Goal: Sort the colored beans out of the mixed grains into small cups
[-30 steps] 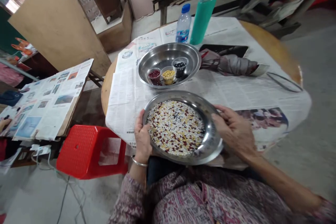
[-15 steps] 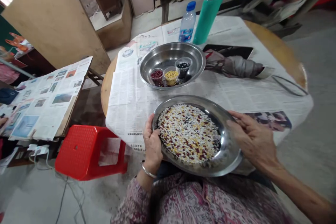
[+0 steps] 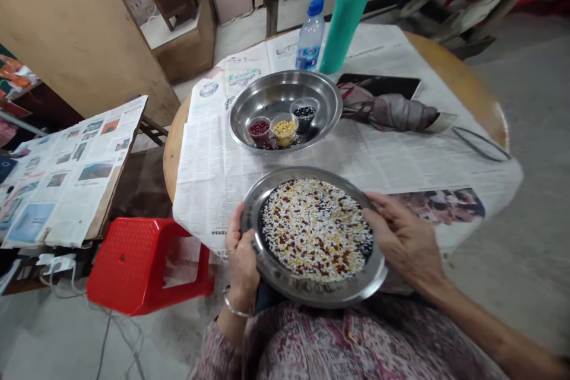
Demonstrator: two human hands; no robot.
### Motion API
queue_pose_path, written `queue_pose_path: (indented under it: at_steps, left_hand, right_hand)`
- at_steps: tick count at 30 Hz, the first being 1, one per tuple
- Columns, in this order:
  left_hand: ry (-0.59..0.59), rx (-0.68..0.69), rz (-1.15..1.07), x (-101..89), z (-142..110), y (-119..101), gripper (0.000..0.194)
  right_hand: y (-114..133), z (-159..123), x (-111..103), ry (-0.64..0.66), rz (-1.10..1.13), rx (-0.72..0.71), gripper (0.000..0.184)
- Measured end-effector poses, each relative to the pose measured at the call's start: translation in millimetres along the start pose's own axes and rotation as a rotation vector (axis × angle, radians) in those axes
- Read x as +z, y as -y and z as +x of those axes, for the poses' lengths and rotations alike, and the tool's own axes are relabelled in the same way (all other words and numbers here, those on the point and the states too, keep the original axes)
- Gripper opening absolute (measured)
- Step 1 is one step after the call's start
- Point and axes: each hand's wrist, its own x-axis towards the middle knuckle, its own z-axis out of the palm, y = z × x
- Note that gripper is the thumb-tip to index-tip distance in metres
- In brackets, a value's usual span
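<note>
"Silver metal pan (image 3: 307, 294), down low by the patterned shirt (image 3: 312, 338). Which way does it face?"

"Its open top faces up, tipped a bit to us. It looks like a squashed circle, longest from upper left to lower right. I can see the white, red, yellow and black bits (image 3: 318, 231) inside."

"Is it on the table (image 3: 445, 62)?"

"I can't tell. Its near side sticks out past the edge, and its bottom is hidden."

"And the hands?"

"The left hand (image 3: 243, 255) is curled partly closed on the left rim, thumb on top. The right hand (image 3: 407, 240) pinches the right rim. Some of their fingers are hidden."

"What's behind it?"

"Another metal pan (image 3: 239, 113), with the red cup (image 3: 259, 130), the yellow cup (image 3: 284, 132) and the black cup (image 3: 305, 116) in it. Some loose crumbs (image 3: 294, 141) there are too tiny to make out."

"Anything cut off?"

"The green bottle (image 3: 345, 27) loses its top, and the right arm (image 3: 485, 317) goes blurry and runs off the side."
</note>
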Motion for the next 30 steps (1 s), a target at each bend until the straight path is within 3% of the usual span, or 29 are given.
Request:
queue_pose_path:
  at_steps: [4, 7, 10, 15, 20, 23, 27, 30]
  left_hand:
    - [-0.083, 0.004, -0.032, -7.8, 10.4, -12.7, 0.072]
    - [-0.024, 0.048, -0.024, 9.5, 17.2, -6.7, 0.066]
    - [0.029, -0.013, -0.058, 18.2, 9.6, 3.7, 0.063]
    - [-0.068, -0.114, -0.050, -1.8, 2.3, -8.7, 0.079]
    - [-0.019, 0.016, -0.009, 9.6, 13.2, -2.4, 0.065]
    - [0.003, 0.011, -0.014, 9.8, 12.4, 6.7, 0.062]
    - [-0.079, -0.003, 0.011, -3.2, 17.7, 0.1, 0.067]
    - [-0.038, 0.036, 0.027, 3.2, 25.6, -0.1, 0.066]
  right_hand:
    - [10.6, 4.4, 15.4, 0.051, -0.002, -0.019, 0.040]
    - [6.3, 13.2, 3.0, -0.002, -0.062, -0.006, 0.037]
    - [0.0, 10.1, -11.6, -0.052, -0.083, 0.030, 0.031]
    - [9.2, 2.9, 7.3, 0.075, -0.018, 0.021, 0.040]
    - [7.9, 15.4, 5.0, 0.021, -0.056, 0.046, 0.041]
    - [4.5, 13.2, 1.2, -0.025, -0.047, 0.067, 0.040]
    - [8.4, 13.6, 14.4, 0.067, -0.049, 0.004, 0.042]
    - [7.1, 23.1, 13.3, 0.054, -0.066, -0.010, 0.044]
